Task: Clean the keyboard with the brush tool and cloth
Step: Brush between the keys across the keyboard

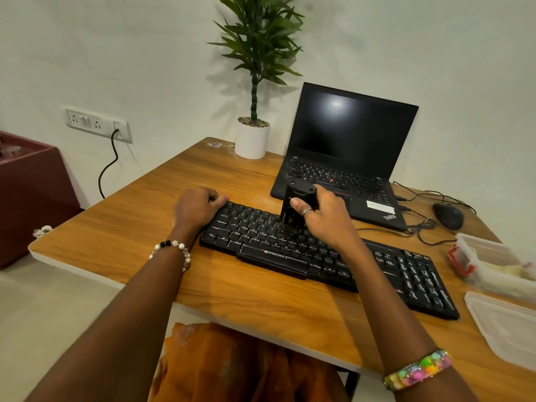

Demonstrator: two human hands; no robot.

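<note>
Fingers (311, 211) of my right hand (324, 219) wrap the black brush tool (295, 208), upright with its bristles down on the middle keys of the keyboard (290, 256), which lies near the table's (130, 227) front edge. It seems light and rigid, best gripped high on the body. My left hand (197, 207), fingers curled, steadies the keyboard's far-left corner.

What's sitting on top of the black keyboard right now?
The brush tool stands on the keyboard, held by the right hand; its bristle tips are hidden. The left hand grips the far-left corner.
</note>
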